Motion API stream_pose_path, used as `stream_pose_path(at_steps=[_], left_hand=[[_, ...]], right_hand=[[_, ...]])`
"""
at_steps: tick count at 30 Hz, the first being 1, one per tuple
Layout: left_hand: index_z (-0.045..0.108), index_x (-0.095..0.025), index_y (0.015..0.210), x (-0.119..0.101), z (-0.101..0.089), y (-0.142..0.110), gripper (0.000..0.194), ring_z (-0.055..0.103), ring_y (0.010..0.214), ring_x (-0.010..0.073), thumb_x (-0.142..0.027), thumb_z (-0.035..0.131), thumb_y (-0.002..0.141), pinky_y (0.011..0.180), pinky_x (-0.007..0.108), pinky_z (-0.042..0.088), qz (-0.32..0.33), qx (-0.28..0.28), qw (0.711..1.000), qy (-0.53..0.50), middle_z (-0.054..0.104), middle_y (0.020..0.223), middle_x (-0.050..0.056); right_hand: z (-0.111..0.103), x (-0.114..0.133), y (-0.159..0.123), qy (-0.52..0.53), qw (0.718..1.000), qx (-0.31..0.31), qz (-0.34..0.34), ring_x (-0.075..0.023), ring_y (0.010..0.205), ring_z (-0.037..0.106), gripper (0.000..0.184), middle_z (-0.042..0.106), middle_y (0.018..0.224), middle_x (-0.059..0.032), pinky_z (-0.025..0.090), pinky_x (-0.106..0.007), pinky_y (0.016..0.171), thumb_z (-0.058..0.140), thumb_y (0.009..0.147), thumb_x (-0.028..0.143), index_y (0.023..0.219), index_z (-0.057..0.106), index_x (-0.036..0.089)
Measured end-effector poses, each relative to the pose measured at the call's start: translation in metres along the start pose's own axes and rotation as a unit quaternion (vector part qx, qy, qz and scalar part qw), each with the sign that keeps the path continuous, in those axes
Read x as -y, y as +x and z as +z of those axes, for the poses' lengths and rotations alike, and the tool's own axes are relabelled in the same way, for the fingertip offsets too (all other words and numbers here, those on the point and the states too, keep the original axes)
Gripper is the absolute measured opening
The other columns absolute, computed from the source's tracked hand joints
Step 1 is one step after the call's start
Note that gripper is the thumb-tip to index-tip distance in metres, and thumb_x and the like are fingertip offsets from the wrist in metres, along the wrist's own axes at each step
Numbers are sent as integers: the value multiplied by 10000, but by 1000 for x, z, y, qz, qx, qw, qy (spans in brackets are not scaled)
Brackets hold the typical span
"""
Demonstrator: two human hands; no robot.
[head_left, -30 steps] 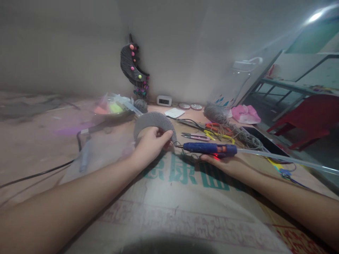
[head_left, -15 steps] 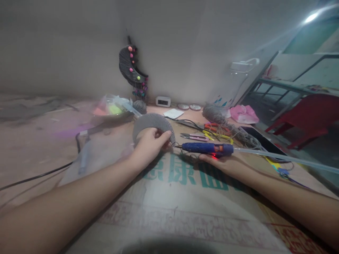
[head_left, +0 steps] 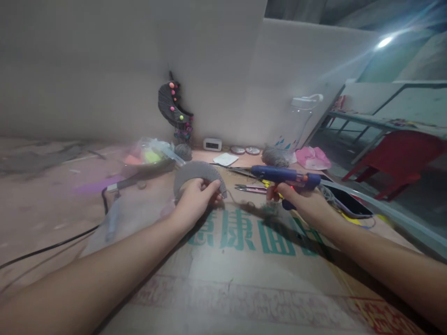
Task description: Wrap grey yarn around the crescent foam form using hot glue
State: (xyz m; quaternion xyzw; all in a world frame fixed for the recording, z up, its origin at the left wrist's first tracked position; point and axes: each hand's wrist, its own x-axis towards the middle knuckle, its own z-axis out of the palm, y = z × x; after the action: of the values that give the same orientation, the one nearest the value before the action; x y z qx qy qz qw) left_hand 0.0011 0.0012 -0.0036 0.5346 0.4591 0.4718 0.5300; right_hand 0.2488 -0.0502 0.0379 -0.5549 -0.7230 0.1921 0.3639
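Observation:
A grey crescent wrapped in yarn [head_left: 190, 171] stands over the cardboard, with my left hand [head_left: 199, 197] closed on its inner edge near the right tip. A loose strand of yarn trails from that tip. My right hand [head_left: 303, 200] is wrapped around the handle of a blue hot glue gun [head_left: 279, 174], its nozzle pointing left and apart from the crescent. A long clear glue stick [head_left: 377, 200] runs out of the gun's back end. Small thread snips [head_left: 252, 189] lie between the two hands.
Printed cardboard [head_left: 223, 279] covers the tabletop. Behind are a bowl of bright pompoms [head_left: 148, 157], a small clock [head_left: 212, 144], grey yarn [head_left: 275, 157], a clear bottle [head_left: 296, 121] and a pink bag [head_left: 313, 158]. A decorated crescent [head_left: 171, 104] hangs on the wall. A phone [head_left: 349, 202] lies right.
My right hand has drawn the glue gun up and to the right, away from the crescent's tip. My left hand keeps its hold on the crescent. The camera view has tilted slightly upward.

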Motion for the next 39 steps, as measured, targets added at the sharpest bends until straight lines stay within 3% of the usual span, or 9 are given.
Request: stream_pose_path(at_steps=[4,8,13,18,23,29,34,37,39], left_hand=[[547,-174,677,-3,1,-1,302,614,545,143,-443,639,778,563,259,472,-9,-2,1000,13,652,604,24],[567,-161,676,-5,1,-1,312,613,545,138,-449,631,778,563,253,466,3,-2,1000,22,648,600,20],[560,-164,680,-3,1,0,293,601,536,133,-430,607,794,544,245,452,9,11,1000,28,636,581,8],[550,-173,677,-2,1,0,286,593,530,136,-428,612,791,538,253,443,14,8,999,37,627,573,1],[543,-174,679,-4,2,-1,274,584,514,133,-413,607,798,542,258,441,6,10,999,41,632,577,4],[552,-168,675,-3,1,-2,292,583,526,131,-427,621,791,535,250,430,12,8,999,43,629,578,2],[562,-161,679,-1,0,-1,305,590,536,131,-437,614,799,548,250,443,12,12,999,46,640,592,10],[562,-162,673,-2,1,-1,309,597,546,132,-438,615,801,559,250,451,14,14,999,48,651,600,18],[562,-164,669,-4,1,-1,313,601,547,136,-442,609,806,565,254,455,12,17,999,49,652,596,20]], right_hand=[[-10,19,30,-5,999,-15,38,-185,806,652,392,721,853,-37,501,-269,741,498,884,516,786,731,216],[-4,21,82,-38,997,-34,56,-203,804,666,341,736,825,-53,485,-257,678,660,773,511,883,743,199],[24,-13,149,-85,991,-47,94,-197,789,662,330,734,903,-84,482,-271,713,639,822,391,1031,696,142],[46,-50,177,-96,990,-31,97,-184,801,661,262,731,901,-80,482,-250,739,634,843,324,1010,685,127],[47,-70,182,-120,987,6,102,-167,720,657,308,732,839,-76,487,-228,679,676,819,369,991,691,113],[31,-68,173,-179,978,51,91,-197,802,669,358,740,949,-100,486,-250,730,583,889,428,1058,687,130],[16,-44,125,-238,969,53,50,-327,1076,617,424,670,1178,-188,436,-379,922,558,892,420,1199,632,137],[14,-21,92,-227,972,47,-42,-317,1185,544,343,625,1261,-169,377,-419,1016,552,893,337,1170,626,149],[20,-6,74,-123,990,42,-61,-263,1093,601,275,640,1222,-139,438,-404,961,565,872,281,1120,608,170]])
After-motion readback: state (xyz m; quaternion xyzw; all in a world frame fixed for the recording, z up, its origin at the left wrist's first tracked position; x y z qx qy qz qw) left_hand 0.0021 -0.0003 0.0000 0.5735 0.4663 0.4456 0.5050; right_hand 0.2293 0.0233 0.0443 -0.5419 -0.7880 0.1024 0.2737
